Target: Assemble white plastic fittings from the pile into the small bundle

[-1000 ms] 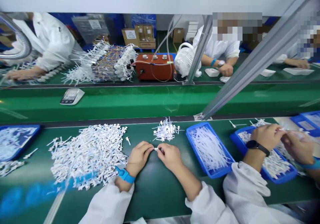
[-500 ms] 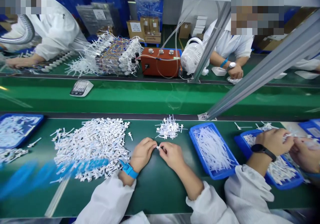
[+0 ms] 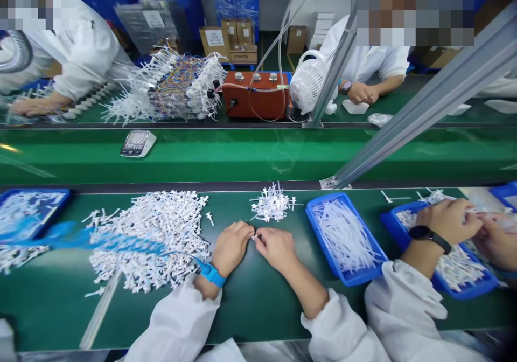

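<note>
My left hand [image 3: 230, 246] and my right hand [image 3: 275, 246] meet fingertip to fingertip over the green bench mat, both pinching one small white plastic part [image 3: 254, 237]. A blue wrist strap [image 3: 211, 273] with a coiled cord sits on my left wrist. A large heap of white plastic parts [image 3: 149, 235] lies to the left of my hands. A smaller pile of white parts [image 3: 271, 204] lies just beyond my fingers. A blue tray of thin white tubes [image 3: 342, 238] stands to the right.
A co-worker's hands [image 3: 464, 224] work over another blue tray [image 3: 452, 259] at the right. A further blue tray [image 3: 24, 211] sits at the left edge. Beyond runs a green conveyor with a small digital meter [image 3: 138, 143], an orange box [image 3: 253, 102], a white fan [image 3: 309, 88] and a slanted metal strut [image 3: 420, 109].
My hands stay together on the small part, shifting only slightly. The view has tilted. The co-worker across the conveyor has drawn their hands to the left.
</note>
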A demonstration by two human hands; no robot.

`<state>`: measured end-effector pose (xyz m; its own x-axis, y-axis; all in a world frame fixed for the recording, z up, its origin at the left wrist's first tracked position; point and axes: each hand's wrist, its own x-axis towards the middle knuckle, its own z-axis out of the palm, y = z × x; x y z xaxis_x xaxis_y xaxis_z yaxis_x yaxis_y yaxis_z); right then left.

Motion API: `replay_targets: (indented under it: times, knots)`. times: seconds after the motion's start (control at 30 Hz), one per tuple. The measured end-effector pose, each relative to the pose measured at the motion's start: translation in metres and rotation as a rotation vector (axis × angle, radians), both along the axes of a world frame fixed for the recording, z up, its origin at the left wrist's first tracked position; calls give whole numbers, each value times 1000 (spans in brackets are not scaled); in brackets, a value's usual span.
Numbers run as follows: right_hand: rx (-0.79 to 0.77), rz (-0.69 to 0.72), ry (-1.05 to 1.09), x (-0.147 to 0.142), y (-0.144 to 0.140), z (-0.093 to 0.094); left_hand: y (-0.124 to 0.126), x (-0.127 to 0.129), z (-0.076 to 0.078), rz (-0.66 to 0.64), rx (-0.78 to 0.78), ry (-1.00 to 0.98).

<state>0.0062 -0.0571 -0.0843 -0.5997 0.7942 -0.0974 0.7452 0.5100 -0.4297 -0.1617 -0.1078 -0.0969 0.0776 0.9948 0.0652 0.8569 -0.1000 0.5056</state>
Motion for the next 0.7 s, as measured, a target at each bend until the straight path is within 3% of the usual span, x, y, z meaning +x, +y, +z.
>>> replay_targets:
  times: [0.7]
  knots:
    - [32,-17,-26,-2,0,-7,3,4,1,-5,-26,127]
